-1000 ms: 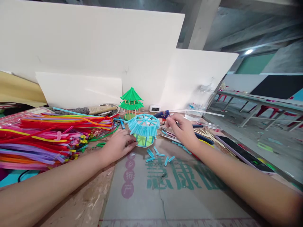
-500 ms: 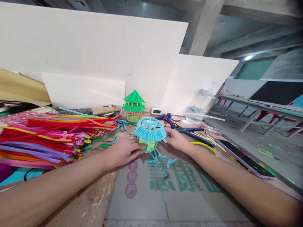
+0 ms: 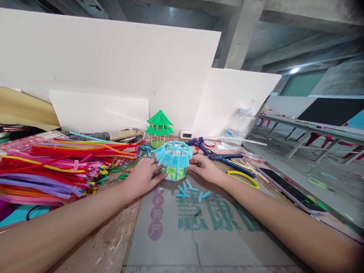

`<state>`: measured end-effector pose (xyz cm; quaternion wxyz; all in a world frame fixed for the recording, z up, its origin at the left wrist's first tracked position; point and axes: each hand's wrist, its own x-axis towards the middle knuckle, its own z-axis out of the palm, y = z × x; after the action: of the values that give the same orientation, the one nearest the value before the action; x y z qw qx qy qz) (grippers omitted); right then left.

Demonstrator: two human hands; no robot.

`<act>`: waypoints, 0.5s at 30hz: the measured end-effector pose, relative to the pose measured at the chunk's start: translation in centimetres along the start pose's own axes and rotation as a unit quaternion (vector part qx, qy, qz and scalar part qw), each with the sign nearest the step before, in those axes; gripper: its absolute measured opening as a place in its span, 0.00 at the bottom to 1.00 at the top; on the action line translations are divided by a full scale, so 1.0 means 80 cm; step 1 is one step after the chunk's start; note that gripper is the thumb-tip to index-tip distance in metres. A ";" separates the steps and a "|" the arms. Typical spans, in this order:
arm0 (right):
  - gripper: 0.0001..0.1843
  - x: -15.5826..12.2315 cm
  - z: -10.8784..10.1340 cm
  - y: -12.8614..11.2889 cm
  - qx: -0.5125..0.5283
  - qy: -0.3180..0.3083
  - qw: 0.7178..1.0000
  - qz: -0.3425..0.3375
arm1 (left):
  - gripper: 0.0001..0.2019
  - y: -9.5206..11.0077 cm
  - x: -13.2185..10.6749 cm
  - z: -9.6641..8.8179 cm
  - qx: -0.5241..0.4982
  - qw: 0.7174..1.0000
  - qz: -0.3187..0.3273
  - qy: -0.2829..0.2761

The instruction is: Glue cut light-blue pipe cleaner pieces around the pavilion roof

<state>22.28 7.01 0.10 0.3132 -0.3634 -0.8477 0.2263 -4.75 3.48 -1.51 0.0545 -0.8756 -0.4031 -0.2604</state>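
Note:
A small blue pavilion model [image 3: 174,161] with a ring-shaped, spoked roof of fuzzy pipe-cleaner strips and a light green floor is between my two hands. My left hand [image 3: 143,175] grips its left side, with the fingertips at the wall under the roof edge. On the right side my right hand [image 3: 207,170] has its fingers closed at the roof edge and wall; some fingertips are hidden behind it. Several short blue pipe-cleaner pieces [image 3: 200,196] lie on the printed mat [image 3: 227,242] in front. Behind stands a green two-tiered pavilion model [image 3: 159,129].
Bundles of coloured pipe cleaners [image 3: 42,167] fill the left. A glue gun [image 3: 199,145], pliers [image 3: 234,163] with a yellow handle, wooden sticks [image 3: 253,168] and a phone [image 3: 292,189] lie to the right. A small digital clock [image 3: 186,134] stands before white boards [image 3: 113,57].
The blue pavilion has turned and shifted slightly left, showing more of its green floor and wall. Both hands moved with it, and the short blue pieces under it are now more exposed.

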 end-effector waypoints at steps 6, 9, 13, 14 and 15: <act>0.12 -0.004 0.009 -0.001 0.002 0.009 1.000 0.012 | 0.12 -0.014 0.004 0.008 -0.052 0.997 -0.057 -0.002; 0.12 -0.007 0.015 0.000 0.005 0.008 1.000 0.020 | 0.12 -0.017 0.005 0.009 -0.056 0.996 -0.063 0.000; 0.12 -0.007 0.017 -0.001 -0.003 0.018 0.999 0.026 | 0.12 -0.016 0.005 0.009 -0.052 0.997 -0.049 0.007; 0.12 -0.006 0.017 -0.002 -0.007 0.024 0.999 0.027 | 0.12 -0.016 0.005 0.008 -0.055 0.998 -0.043 0.007; 0.12 -0.006 0.016 -0.002 -0.012 0.030 0.999 0.027 | 0.12 -0.015 0.005 0.008 -0.059 0.998 -0.038 0.007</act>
<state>21.55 6.34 -0.84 0.3278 -0.3967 -0.8303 0.2140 -5.17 4.74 -2.01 -0.0041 -0.8596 -0.4195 -0.2916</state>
